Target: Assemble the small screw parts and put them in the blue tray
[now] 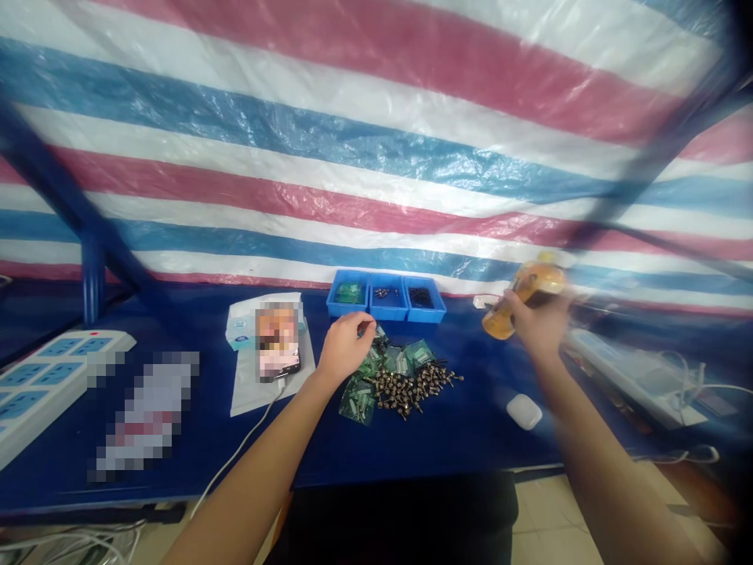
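Note:
My right hand (538, 322) is wrapped round a bottle of orange drink (500, 320), which tilts above the right side of the table and is blurred by motion. My left hand (348, 344) is closed, with thumb and fingers together, over the small green plastic packets (358, 400). Whatever it may hold is hidden. Beside the packets lies a heap of small brass-coloured screw-like fittings (405, 390). Just behind stand three blue bins: a left bin (340, 309) with green packets, a middle bin (385, 314) with a few small metal parts, and a right bin (424, 315) with dark parts.
A phone (278, 345) on a charging cable leans on a tissue pack to the left. Farther left are a power strip (56, 365) and a blurred-out item. A white earbud case (523, 412) and another power strip (629, 373) sit at right. Striped sheeting (353, 180) hangs behind.

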`<state>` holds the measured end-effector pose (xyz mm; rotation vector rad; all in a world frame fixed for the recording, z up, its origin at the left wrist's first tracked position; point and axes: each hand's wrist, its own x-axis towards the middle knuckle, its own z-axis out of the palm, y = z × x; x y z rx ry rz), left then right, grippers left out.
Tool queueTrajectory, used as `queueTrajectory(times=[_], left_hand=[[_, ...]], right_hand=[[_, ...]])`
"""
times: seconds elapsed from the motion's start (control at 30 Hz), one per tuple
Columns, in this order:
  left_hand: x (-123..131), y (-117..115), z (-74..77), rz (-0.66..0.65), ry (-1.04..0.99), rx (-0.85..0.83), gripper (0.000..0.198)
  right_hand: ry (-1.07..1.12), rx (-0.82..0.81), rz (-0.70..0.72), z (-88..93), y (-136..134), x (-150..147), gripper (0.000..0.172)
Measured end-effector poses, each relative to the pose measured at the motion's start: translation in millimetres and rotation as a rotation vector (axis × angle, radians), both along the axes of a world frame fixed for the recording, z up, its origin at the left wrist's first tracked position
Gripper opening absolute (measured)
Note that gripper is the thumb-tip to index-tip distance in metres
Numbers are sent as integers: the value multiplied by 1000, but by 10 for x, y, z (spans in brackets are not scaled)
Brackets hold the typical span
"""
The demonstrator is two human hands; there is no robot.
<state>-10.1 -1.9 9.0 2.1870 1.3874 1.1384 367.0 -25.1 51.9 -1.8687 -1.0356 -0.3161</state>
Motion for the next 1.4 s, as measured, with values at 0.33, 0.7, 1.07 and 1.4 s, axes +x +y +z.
queueTrajectory(times=[0.33, 0.7, 1.07, 1.4], left_hand=[[-13, -4, 18, 4, -22, -12, 18], [-6, -10, 27, -3, -12, -7, 18], [10, -12, 26, -3, -18, -12, 20], [15, -8, 27, 2, -15, -7, 20]], right_hand=[[40, -132, -25, -111, 491, -148, 102], [107, -122, 17, -151, 556, -115, 104], [-122, -359, 534, -215, -599, -578, 30], [-398, -685, 675, -469, -882, -745, 26]])
